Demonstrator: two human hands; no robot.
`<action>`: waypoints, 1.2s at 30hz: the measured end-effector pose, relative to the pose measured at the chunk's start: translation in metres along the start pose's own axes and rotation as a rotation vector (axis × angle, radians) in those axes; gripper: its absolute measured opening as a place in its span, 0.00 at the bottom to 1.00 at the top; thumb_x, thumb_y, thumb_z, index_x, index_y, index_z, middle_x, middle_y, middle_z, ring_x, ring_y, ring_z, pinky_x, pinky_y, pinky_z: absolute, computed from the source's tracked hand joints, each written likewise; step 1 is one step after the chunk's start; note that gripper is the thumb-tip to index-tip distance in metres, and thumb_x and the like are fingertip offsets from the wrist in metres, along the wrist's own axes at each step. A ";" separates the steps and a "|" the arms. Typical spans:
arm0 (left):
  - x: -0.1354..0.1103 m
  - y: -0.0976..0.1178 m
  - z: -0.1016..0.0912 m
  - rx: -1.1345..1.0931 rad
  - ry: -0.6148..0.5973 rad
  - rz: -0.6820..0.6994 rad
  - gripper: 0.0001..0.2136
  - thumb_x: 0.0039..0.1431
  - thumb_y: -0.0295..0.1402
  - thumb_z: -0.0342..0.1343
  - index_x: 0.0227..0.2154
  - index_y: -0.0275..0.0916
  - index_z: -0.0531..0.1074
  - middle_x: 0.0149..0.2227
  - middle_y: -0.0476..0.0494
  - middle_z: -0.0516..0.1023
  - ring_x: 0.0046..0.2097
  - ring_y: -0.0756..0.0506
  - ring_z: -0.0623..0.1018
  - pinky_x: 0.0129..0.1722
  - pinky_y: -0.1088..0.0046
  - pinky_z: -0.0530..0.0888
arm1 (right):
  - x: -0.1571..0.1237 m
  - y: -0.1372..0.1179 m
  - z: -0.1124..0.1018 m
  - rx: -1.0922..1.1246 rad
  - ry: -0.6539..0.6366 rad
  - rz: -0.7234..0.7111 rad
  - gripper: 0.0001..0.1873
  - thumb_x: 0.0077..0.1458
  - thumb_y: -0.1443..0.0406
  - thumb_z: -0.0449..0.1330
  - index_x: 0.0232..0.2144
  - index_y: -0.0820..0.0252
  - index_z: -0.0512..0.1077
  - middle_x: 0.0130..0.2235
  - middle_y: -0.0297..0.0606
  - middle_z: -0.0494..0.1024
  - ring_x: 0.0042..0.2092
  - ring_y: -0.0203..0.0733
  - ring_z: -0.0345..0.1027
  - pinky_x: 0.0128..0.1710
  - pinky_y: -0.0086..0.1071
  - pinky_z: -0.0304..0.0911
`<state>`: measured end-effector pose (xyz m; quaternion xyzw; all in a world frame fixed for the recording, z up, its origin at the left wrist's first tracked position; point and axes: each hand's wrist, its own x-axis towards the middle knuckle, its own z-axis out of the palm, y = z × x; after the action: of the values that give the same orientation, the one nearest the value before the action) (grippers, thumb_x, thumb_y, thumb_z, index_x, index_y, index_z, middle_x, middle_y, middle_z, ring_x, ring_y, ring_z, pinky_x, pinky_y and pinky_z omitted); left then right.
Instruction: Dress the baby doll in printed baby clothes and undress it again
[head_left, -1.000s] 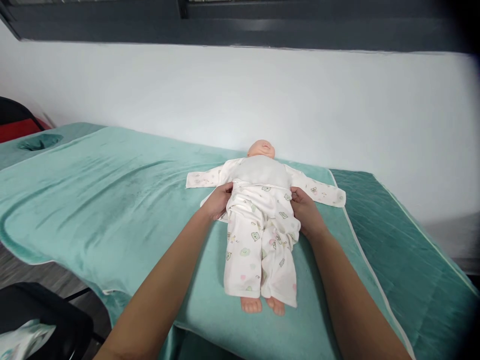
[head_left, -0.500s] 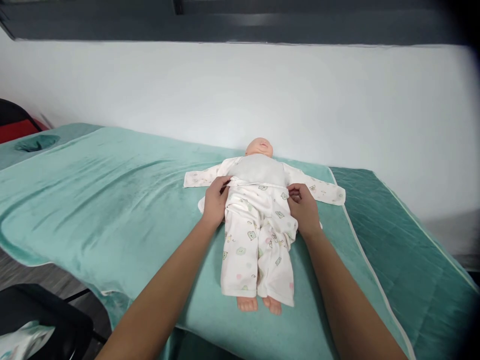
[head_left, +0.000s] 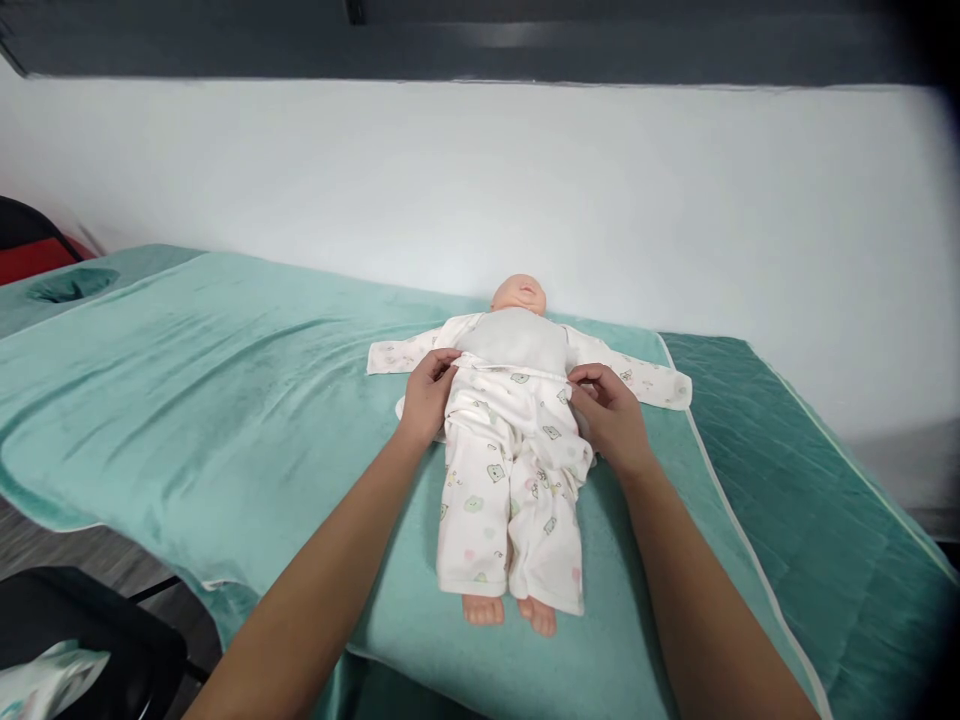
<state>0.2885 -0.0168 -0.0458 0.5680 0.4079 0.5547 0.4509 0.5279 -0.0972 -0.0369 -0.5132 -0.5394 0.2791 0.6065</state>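
Observation:
On the green-covered bed lies a baby doll (head_left: 519,293) on its back, feet toward me. White baby pants (head_left: 480,470) with small printed figures cover its legs, and the waistband reaches the belly. My left hand (head_left: 429,392) pinches the waistband at the left side. At the right side, the fingers of my right hand (head_left: 609,415) are closed on the waistband too. An open white baby shirt (head_left: 652,383) is on the doll's arms, its sleeves spread wide. The doll's grey-white torso (head_left: 517,338) shows between the shirt's sides. Both bare feet stick out of the pant legs.
A light green sheet (head_left: 225,400) covers the bed, with a darker quilted cover (head_left: 795,500) on the right. Behind stands a white wall (head_left: 480,180). A black chair (head_left: 97,620) with a white package (head_left: 52,680) on it is at the lower left.
The pants and the doll's legs have shifted slightly left. My right hand has moved a little left along the waistband, still gripping it. My left hand has barely moved.

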 end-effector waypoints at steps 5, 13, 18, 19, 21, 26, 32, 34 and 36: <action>-0.007 0.007 -0.001 0.281 -0.009 0.328 0.10 0.64 0.37 0.53 0.42 0.42 0.76 0.45 0.43 0.77 0.48 0.45 0.75 0.50 0.67 0.72 | 0.001 0.003 0.000 0.018 -0.024 -0.042 0.08 0.53 0.62 0.65 0.36 0.52 0.71 0.38 0.34 0.71 0.41 0.42 0.66 0.45 0.37 0.63; -0.004 0.008 -0.002 0.303 -0.078 0.265 0.09 0.65 0.36 0.52 0.39 0.42 0.77 0.41 0.45 0.78 0.44 0.45 0.75 0.47 0.68 0.70 | 0.003 -0.005 -0.005 -0.167 -0.180 -0.122 0.07 0.54 0.63 0.65 0.36 0.53 0.71 0.39 0.32 0.70 0.43 0.40 0.65 0.48 0.37 0.61; 0.004 0.004 -0.002 0.084 -0.134 0.025 0.08 0.62 0.38 0.56 0.38 0.41 0.76 0.37 0.48 0.77 0.41 0.47 0.74 0.43 0.72 0.69 | 0.003 -0.013 -0.004 -0.254 -0.208 -0.054 0.08 0.54 0.63 0.65 0.35 0.54 0.69 0.37 0.31 0.69 0.39 0.39 0.63 0.44 0.35 0.59; 0.005 0.003 -0.002 0.024 -0.145 -0.015 0.08 0.60 0.38 0.57 0.38 0.41 0.76 0.36 0.49 0.77 0.39 0.48 0.74 0.41 0.73 0.69 | 0.004 -0.013 -0.004 -0.269 -0.213 -0.046 0.08 0.54 0.63 0.64 0.34 0.54 0.68 0.36 0.31 0.69 0.38 0.39 0.62 0.43 0.34 0.59; 0.008 0.003 -0.002 -0.116 -0.168 -0.107 0.09 0.57 0.39 0.61 0.36 0.40 0.76 0.33 0.50 0.76 0.36 0.49 0.73 0.37 0.75 0.68 | 0.005 -0.013 -0.005 -0.293 -0.231 -0.054 0.08 0.54 0.63 0.64 0.32 0.54 0.66 0.34 0.30 0.67 0.36 0.38 0.60 0.41 0.34 0.58; 0.011 0.007 -0.002 -0.409 -0.245 -0.328 0.13 0.49 0.39 0.68 0.33 0.37 0.75 0.28 0.50 0.75 0.30 0.50 0.72 0.32 0.74 0.69 | 0.005 -0.011 -0.003 -0.320 -0.230 -0.256 0.08 0.57 0.65 0.62 0.30 0.54 0.65 0.37 0.34 0.67 0.39 0.40 0.62 0.42 0.35 0.59; 0.016 0.006 -0.003 -0.505 -0.273 -0.379 0.12 0.49 0.37 0.69 0.29 0.36 0.73 0.26 0.50 0.74 0.27 0.52 0.71 0.30 0.74 0.68 | 0.010 -0.007 0.003 -0.392 -0.109 -0.170 0.08 0.60 0.60 0.59 0.31 0.54 0.65 0.33 0.33 0.72 0.35 0.41 0.65 0.39 0.36 0.60; 0.017 0.005 -0.003 -0.509 -0.274 -0.383 0.12 0.49 0.37 0.69 0.29 0.36 0.73 0.26 0.49 0.74 0.27 0.51 0.72 0.30 0.74 0.68 | 0.018 -0.005 0.005 -0.432 -0.075 -0.095 0.09 0.60 0.57 0.60 0.31 0.54 0.65 0.29 0.32 0.71 0.32 0.40 0.64 0.35 0.35 0.58; 0.019 0.003 -0.002 -0.512 -0.267 -0.394 0.12 0.49 0.37 0.68 0.30 0.36 0.74 0.28 0.48 0.75 0.29 0.50 0.73 0.31 0.73 0.69 | 0.027 -0.003 0.007 -0.457 -0.052 -0.042 0.10 0.59 0.56 0.60 0.31 0.53 0.64 0.27 0.31 0.69 0.31 0.40 0.63 0.33 0.35 0.56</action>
<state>0.2876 0.0007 -0.0377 0.4144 0.2946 0.4621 0.7266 0.5283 -0.0715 -0.0246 -0.6183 -0.6148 0.1500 0.4661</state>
